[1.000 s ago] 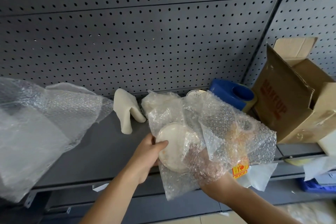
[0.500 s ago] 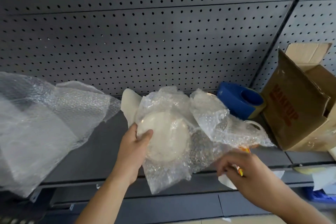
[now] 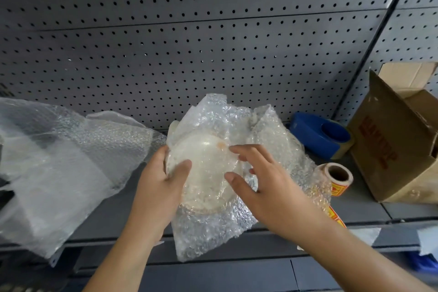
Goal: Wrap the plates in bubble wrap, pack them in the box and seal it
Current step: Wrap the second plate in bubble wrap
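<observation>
A cream round plate (image 3: 203, 168) lies inside a sheet of bubble wrap (image 3: 272, 140) held above the grey shelf. My left hand (image 3: 158, 187) grips the plate's left rim through the wrap, thumb on top. My right hand (image 3: 263, 185) is over the plate's right side with fingers spread and fairly straight, touching the wrap. An open cardboard box (image 3: 398, 149) with red lettering stands tilted at the right. A blue tape dispenser (image 3: 320, 135) sits beside the box. A roll of red-and-yellow stickers (image 3: 336, 178) lies just right of the wrap.
A large loose heap of bubble wrap (image 3: 59, 161) covers the shelf's left part. A grey pegboard wall (image 3: 213, 42) rises behind. The shelf's front edge (image 3: 367, 223) runs below my hands, with white paper scraps (image 3: 365, 234) at the lower right.
My right hand left the sticker roll area and came up over the wrapped plate. The wrap's right flap now lies spread out, and the sticker roll is uncovered.
</observation>
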`<state>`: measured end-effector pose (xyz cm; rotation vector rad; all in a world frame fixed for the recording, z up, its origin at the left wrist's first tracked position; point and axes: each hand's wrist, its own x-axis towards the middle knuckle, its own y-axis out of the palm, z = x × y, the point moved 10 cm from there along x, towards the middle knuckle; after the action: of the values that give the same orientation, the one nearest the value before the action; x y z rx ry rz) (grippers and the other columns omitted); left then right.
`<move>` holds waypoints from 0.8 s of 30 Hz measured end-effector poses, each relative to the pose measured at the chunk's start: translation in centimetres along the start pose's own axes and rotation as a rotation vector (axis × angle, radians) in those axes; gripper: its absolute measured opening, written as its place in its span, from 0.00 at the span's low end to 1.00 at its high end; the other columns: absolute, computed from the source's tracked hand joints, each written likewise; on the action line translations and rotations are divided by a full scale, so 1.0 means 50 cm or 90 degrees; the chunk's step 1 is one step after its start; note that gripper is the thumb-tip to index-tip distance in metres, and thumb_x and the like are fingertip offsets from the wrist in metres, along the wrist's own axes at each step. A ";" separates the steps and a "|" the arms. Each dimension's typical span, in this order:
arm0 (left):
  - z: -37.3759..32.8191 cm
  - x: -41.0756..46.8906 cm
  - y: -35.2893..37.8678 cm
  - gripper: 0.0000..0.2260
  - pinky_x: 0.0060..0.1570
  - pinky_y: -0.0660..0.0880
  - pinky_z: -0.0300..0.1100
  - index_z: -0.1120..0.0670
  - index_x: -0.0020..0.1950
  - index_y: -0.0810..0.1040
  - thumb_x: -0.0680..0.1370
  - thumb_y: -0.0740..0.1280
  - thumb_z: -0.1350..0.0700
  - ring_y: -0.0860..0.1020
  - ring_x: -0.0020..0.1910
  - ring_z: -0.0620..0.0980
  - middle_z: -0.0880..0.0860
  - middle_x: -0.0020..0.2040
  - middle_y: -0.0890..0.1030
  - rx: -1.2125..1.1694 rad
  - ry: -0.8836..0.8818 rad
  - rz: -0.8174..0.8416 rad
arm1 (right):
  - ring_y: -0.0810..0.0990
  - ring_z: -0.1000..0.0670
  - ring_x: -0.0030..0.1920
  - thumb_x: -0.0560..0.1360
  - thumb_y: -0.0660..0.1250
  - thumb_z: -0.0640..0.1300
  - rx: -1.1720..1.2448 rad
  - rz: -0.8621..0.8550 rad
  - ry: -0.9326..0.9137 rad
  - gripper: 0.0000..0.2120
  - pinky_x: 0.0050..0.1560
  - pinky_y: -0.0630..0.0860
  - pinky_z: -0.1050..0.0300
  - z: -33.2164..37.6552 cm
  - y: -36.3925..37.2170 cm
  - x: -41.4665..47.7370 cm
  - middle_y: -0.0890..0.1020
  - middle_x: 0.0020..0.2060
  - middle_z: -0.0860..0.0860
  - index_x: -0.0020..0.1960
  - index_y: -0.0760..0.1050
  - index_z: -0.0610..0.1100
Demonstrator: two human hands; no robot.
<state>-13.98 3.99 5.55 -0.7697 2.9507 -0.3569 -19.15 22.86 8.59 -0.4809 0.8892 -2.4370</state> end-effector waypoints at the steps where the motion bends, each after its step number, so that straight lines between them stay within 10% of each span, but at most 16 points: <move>1: -0.005 -0.001 -0.003 0.15 0.57 0.78 0.44 0.42 0.69 0.74 0.82 0.68 0.50 0.82 0.55 0.36 0.37 0.56 0.83 0.015 0.005 -0.002 | 0.69 0.65 0.65 0.80 0.60 0.61 0.012 0.000 0.023 0.26 0.61 0.70 0.70 -0.014 0.006 0.004 0.65 0.68 0.66 0.75 0.61 0.59; 5: -0.005 0.000 -0.018 0.25 0.64 0.76 0.48 0.44 0.76 0.69 0.80 0.70 0.47 0.80 0.61 0.39 0.40 0.65 0.79 -0.051 -0.012 -0.014 | 0.70 0.61 0.68 0.76 0.62 0.65 0.145 0.035 0.124 0.31 0.67 0.73 0.54 -0.061 0.033 0.017 0.67 0.70 0.63 0.76 0.58 0.61; 11: 0.008 0.003 -0.005 0.12 0.40 0.83 0.40 0.48 0.62 0.80 0.80 0.69 0.59 0.86 0.50 0.47 0.48 0.52 0.88 -0.160 -0.086 0.047 | 0.72 0.55 0.70 0.59 0.66 0.80 0.305 0.075 0.254 0.51 0.70 0.72 0.44 -0.102 0.053 0.023 0.68 0.73 0.61 0.77 0.56 0.63; 15: -0.006 0.003 0.014 0.19 0.45 0.83 0.48 0.54 0.64 0.80 0.72 0.74 0.58 0.86 0.52 0.54 0.54 0.54 0.87 -0.227 -0.112 0.108 | 0.73 0.53 0.70 0.56 0.73 0.78 0.443 0.132 0.344 0.54 0.71 0.70 0.43 -0.120 0.071 0.008 0.75 0.69 0.60 0.77 0.60 0.62; 24: 0.003 0.001 0.058 0.26 0.46 0.83 0.49 0.53 0.63 0.81 0.65 0.75 0.66 0.86 0.52 0.56 0.58 0.56 0.87 -0.323 -0.228 0.220 | 0.80 0.42 0.65 0.60 0.81 0.60 0.818 0.309 0.307 0.35 0.66 0.73 0.41 -0.046 0.101 0.000 0.81 0.64 0.44 0.64 0.81 0.48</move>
<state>-15.39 6.39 4.68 -0.2895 2.7599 0.5124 -18.58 20.64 3.52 0.7124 -0.4708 -2.1172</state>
